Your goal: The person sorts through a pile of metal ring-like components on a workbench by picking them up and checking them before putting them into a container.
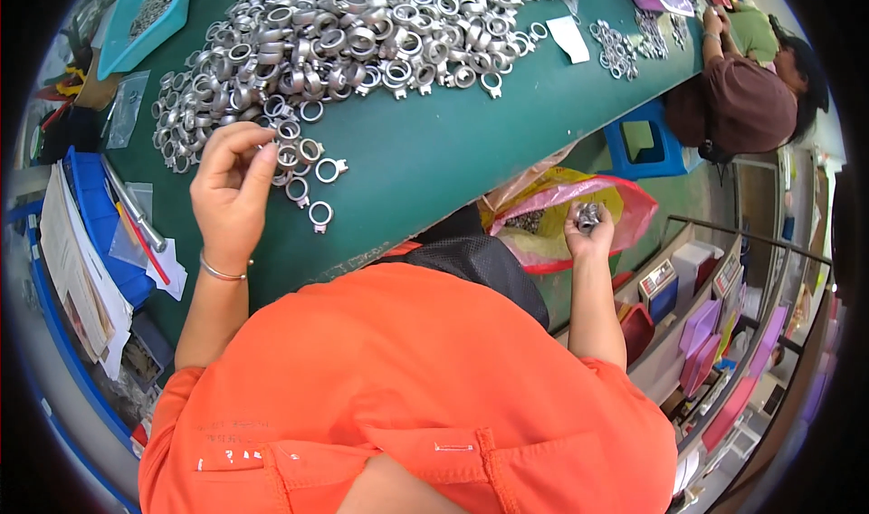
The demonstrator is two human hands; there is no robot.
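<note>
A big heap of silver metal rings [335, 39], each with a small lug, covers the far side of the green table [434, 157]. At the heap's near edge is my left hand [231, 184], its thumb and fingers curled together in a pinch. What lies between those fingertips, if anything, is hidden. Just right of them are a few loose rings [320, 214]. Off the table's near edge, my right hand [590, 229] is closed around several metal rings [587, 214]. It is above the mouth of a pink and yellow sack [634, 204], which has more small metal parts inside.
A teal tray [145, 21] of small parts stands far left, with a blue file tray [109, 229], papers and pens nearer. Another person [747, 107] works at the far right by a blue stool [647, 143]. Shelves with scales and bins [697, 328] stand lower right.
</note>
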